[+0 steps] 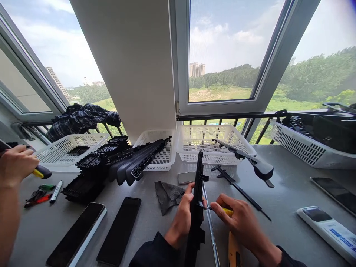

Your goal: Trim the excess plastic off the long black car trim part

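Observation:
My left hand is closed around a long black plastic part, holding it tilted upright above the table. My right hand pinches a slim tool with a yellow handle. Its thin metal tip reaches the right side of the black part, close to my left fingertips. The tool's exact kind is hard to make out. Behind the part, a long metal strip lies on the table. Below my right hand is an orange-yellow handle, partly out of view. A grey cloth lies left of my left hand.
Black calipers lie beyond my right hand. White baskets line the window side; a long black-and-grey part leans on one. Stacked black parts and phones are left. Another person's hand holds a yellow-and-black tool far left.

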